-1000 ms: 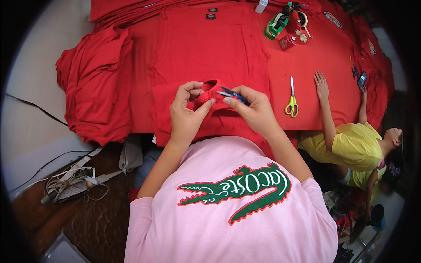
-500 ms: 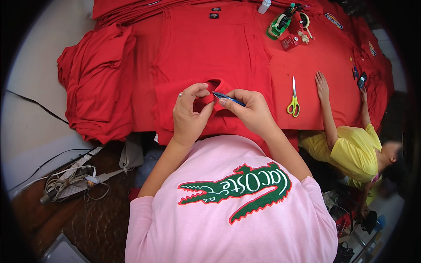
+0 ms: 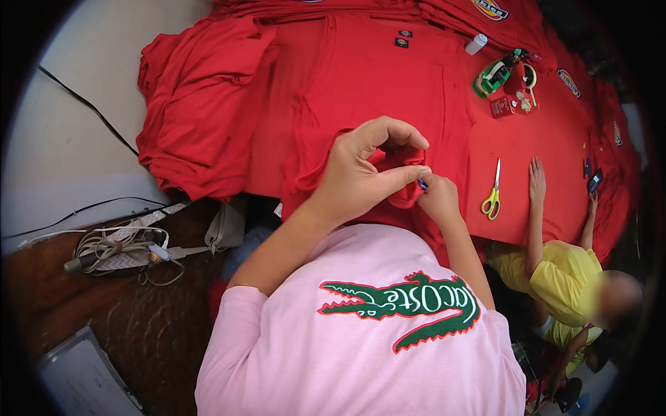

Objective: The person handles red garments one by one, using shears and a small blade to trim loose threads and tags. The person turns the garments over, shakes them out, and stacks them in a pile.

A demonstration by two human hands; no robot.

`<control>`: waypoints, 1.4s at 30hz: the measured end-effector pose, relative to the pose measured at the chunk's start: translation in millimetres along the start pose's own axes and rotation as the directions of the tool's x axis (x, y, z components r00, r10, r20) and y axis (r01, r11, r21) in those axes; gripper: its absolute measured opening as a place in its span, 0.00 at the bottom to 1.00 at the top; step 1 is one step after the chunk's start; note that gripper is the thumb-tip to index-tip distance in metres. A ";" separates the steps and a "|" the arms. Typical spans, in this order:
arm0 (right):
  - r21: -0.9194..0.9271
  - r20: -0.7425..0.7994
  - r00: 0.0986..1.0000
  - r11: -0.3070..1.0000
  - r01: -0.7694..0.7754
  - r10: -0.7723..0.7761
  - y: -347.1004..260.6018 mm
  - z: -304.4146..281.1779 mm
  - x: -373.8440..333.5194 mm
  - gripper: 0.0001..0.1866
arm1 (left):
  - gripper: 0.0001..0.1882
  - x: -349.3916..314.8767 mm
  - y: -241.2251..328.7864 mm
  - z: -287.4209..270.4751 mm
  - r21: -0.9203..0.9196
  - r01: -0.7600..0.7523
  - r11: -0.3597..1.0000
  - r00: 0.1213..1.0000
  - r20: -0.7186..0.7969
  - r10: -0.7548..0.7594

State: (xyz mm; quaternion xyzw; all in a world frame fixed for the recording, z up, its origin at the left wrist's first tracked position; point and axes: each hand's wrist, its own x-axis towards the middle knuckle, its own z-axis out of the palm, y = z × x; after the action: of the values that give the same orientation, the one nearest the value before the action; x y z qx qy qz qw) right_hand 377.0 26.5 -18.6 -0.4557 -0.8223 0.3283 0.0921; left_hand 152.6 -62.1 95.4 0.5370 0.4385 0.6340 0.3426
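Note:
My left hand (image 3: 361, 170) is closed, its fingers curled over and pinching the edge of a red knit shirt (image 3: 404, 197). That edge is lifted in a loop in front of my chest. Right beside it, my right hand (image 3: 438, 198) is closed around small blue thread snips (image 3: 422, 184). Only a bit of blue shows by the thumb; the blades are hidden. The fingers of both hands meet at the cloth. Beyond them a red sleeveless shirt (image 3: 374, 76) lies spread flat on the red-covered table, with two small dark labels near its neck.
Yellow-handled scissors (image 3: 492, 201) lie right of my hands. A green tape dispenser (image 3: 492, 78), red box (image 3: 504, 106) and white bottle (image 3: 476, 44) stand farther back. Folded red garments (image 3: 201, 104) are heaped left. A co-worker's hand (image 3: 537, 180) rests on the table; coiled cables (image 3: 114, 248) lie lower left.
My left hand has rolled over and come across to the right, nearer the view. My right hand has turned, so the snips are mostly hidden. The whole view has shifted and tilted.

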 end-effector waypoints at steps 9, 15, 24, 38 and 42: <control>0.545 -0.258 0.795 0.762 -0.349 0.549 149.4 -35.7 29.0 0.13 | 0.32 13.8 -68.0 -117.7 0.315 0.197 0.928 0.946 -0.308 -0.096; 0.579 -0.449 0.769 0.804 -0.138 0.456 174.7 -6.7 -6.0 0.09 | 0.15 -143.0 -144.0 -147.0 -0.062 0.663 0.746 0.692 -0.332 -0.641; -0.052 0.210 0.955 0.973 0.226 -0.210 -0.2 51.8 38.1 0.22 | 0.26 -155.7 -173.6 -106.2 -0.024 0.680 0.733 0.665 -0.401 -0.630; 0.352 -0.196 0.979 0.936 0.025 0.047 22.9 -26.6 103.3 0.20 | 0.13 -118.1 -158.4 -102.1 0.439 0.584 0.683 0.810 -0.372 -0.453; 0.436 0.016 1.000 0.900 -0.008 0.001 -60.6 -10.9 35.7 0.16 | 0.09 -82.9 -102.2 -77.0 0.399 0.487 0.777 0.871 -0.291 -0.396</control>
State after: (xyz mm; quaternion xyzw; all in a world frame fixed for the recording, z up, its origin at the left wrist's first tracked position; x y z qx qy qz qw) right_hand 320.0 38.0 22.3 -0.4226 -0.7276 0.5079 0.1846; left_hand 88.9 -112.7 -33.6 0.4208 0.7205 0.4617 0.3011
